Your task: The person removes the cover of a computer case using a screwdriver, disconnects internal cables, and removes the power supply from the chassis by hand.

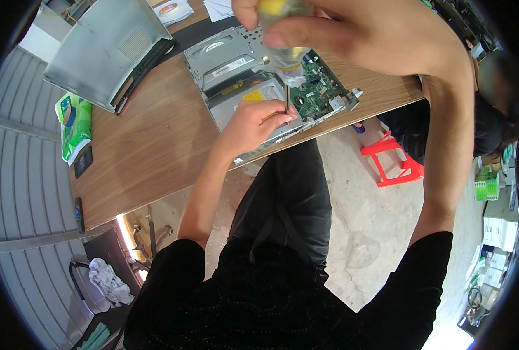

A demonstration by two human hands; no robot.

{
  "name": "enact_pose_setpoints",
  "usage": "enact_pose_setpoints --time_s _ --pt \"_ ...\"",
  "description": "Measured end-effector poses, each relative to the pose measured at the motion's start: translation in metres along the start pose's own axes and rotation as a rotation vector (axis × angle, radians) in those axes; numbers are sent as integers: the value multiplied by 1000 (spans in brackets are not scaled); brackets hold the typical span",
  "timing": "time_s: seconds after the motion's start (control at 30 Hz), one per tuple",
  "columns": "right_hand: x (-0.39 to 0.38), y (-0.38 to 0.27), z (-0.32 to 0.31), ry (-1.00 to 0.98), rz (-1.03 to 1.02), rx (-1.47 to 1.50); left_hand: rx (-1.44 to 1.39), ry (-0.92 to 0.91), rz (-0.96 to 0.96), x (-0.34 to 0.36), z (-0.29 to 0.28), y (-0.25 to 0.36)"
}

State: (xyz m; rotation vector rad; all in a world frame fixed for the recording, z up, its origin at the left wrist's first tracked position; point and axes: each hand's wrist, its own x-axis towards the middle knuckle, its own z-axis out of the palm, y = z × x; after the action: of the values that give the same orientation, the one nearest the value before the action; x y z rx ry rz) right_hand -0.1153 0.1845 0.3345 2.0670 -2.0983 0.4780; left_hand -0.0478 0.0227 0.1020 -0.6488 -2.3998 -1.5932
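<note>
An opened desktop computer case (217, 45) lies flat at the table's front edge. My right hand (329, 32) is closed round the thick clear-and-yellow handle of a screwdriver (287, 96), held upright with its shaft pointing down. Low on that shaft, the fingers of my left hand (253, 125) pinch close together at the case's near edge; whether they also hold a screw is hidden. Beside the shaft is a silver optical drive (268, 91) with a yellow label. A green circuit board (315, 93) fills the right part of the case.
The removed grey cover (110, 52) stands on the wooden table (143, 151) at the left. Near it are a green packet (75, 125), a dark phone (83, 162) and a remote control (79, 214). A red stool (391, 160) and a seated person in dark clothes (405, 128) are at the right.
</note>
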Motion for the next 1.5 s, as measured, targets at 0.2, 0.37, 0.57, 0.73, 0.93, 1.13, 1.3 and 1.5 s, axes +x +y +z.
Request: enact_pose_setpoints --time_s 0.2,0.37,0.57,0.73,0.93,1.13,1.3,1.5 --pt "-8 -47 -6 16 593 -333 5 21 -4 7 7 2" --pt "0 -41 1 152 743 -338 60 16 20 3 3 1" --pt "-18 -40 -1 122 209 -109 33 12 16 2 1 0" --pt "-27 -48 -15 71 300 -192 53 -21 -11 7 9 2" --pt "-14 -36 22 203 556 -527 28 14 -12 2 5 2" --pt "-25 -18 18 228 101 -61 0 12 -1 2 6 -5" --pt "-7 -45 14 157 521 -320 29 42 47 1 6 -7" --pt "-17 -18 23 185 438 -286 39 17 8 1 4 -3"
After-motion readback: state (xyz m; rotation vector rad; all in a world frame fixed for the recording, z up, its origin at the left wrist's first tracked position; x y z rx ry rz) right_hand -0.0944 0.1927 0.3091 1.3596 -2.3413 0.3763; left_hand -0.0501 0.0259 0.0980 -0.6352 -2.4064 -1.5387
